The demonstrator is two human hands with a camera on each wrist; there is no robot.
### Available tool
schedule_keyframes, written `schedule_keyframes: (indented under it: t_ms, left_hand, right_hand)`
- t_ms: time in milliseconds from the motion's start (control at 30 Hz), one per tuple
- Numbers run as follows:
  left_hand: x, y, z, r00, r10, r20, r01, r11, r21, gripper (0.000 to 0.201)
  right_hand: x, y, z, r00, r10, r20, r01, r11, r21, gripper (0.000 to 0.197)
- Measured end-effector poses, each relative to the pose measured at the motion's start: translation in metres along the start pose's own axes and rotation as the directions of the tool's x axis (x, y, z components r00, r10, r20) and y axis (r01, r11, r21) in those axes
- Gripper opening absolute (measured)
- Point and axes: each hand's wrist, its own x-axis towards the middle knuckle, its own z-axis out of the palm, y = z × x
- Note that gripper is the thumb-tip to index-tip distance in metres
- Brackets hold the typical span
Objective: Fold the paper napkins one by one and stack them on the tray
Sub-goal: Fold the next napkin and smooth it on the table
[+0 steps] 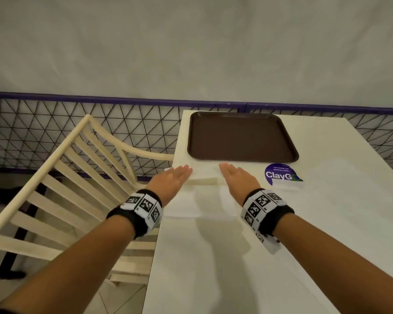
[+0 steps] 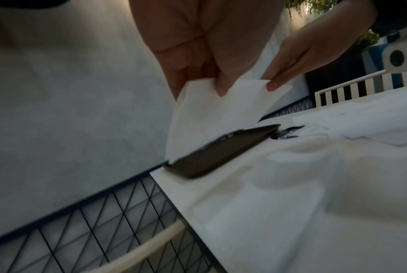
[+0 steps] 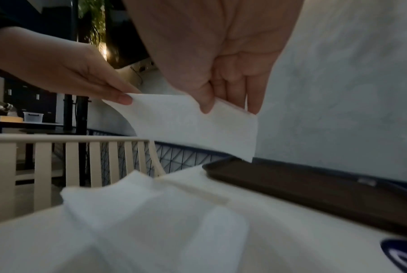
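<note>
A white paper napkin (image 1: 204, 175) hangs between my two hands, just above the table and in front of the brown tray (image 1: 243, 137). My left hand (image 1: 179, 172) pinches its left top corner, thumb against fingers, as the left wrist view shows (image 2: 198, 79). My right hand (image 1: 230, 172) pinches the right top corner (image 3: 221, 103). The sheet (image 3: 193, 127) droops with its lower edge close to the tray's near rim (image 3: 314, 195). The tray holds nothing. More white napkins (image 1: 184, 207) lie flat on the table under my wrists.
The white table's left edge (image 1: 166, 200) runs right beside my left hand. A cream slatted chair (image 1: 77, 177) stands to the left of it. A purple ClayGo sticker (image 1: 279, 174) lies right of my hands. A wire fence (image 1: 55, 132) runs behind.
</note>
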Motion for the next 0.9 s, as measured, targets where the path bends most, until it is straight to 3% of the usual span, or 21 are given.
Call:
schedule_keyframes:
  t_ms: [167, 333, 467, 500, 600, 767, 833, 867, 900]
  left_hand:
    - [0.008, 0.004, 0.064, 0.993, 0.100, 0.058, -0.099, 0.995, -0.021, 0.068]
    - [0.007, 0.010, 0.101, 0.979, 0.109, 0.174, -0.097, 0.993, -0.074, 0.063]
    - [0.009, 0.009, 0.113, 0.990, 0.132, 0.048, -0.125, 0.984, -0.127, 0.076]
    - [0.007, 0.010, 0.113, 0.988, 0.131, 0.079, -0.114, 0.976, -0.186, 0.075]
    - [0.004, 0.009, 0.106, 0.984, 0.103, 0.147, -0.082, 0.986, -0.143, 0.068]
    - [0.011, 0.005, 0.117, 0.995, 0.101, 0.001, -0.098, 0.974, -0.206, 0.073]
    - [0.008, 0.006, 0.121, 0.991, 0.098, 0.095, -0.083, 0.985, -0.149, 0.053]
    - [0.005, 0.007, 0.121, 0.981, 0.075, 0.177, -0.048, 0.987, -0.150, 0.054]
    - [0.004, 0.008, 0.121, 0.978, 0.085, 0.190, -0.051, 0.983, -0.174, 0.068]
  right_hand:
    - [0.002, -0.005, 0.045, 0.984, -0.050, 0.169, 0.050, 0.999, 0.004, 0.064]
    - [-0.002, -0.014, 0.079, 0.950, -0.074, 0.304, 0.069, 0.997, 0.025, 0.062]
    - [-0.004, -0.015, 0.087, 0.951, -0.048, 0.306, 0.040, 0.999, 0.034, 0.063]
    - [-0.004, -0.015, 0.088, 0.954, -0.042, 0.296, 0.034, 0.999, 0.030, 0.063]
    - [-0.005, -0.016, 0.089, 0.964, -0.030, 0.266, 0.028, 1.000, 0.009, 0.064]
    - [-0.007, -0.018, 0.096, 0.962, -0.017, 0.274, 0.014, 1.000, 0.013, 0.064]
    - [-0.008, -0.019, 0.101, 0.957, -0.011, 0.290, 0.004, 1.000, 0.023, 0.059]
    - [-0.010, -0.019, 0.103, 0.956, -0.007, 0.292, -0.003, 0.999, 0.033, 0.056]
    - [-0.011, -0.019, 0.106, 0.956, -0.005, 0.293, -0.008, 0.999, 0.042, 0.055]
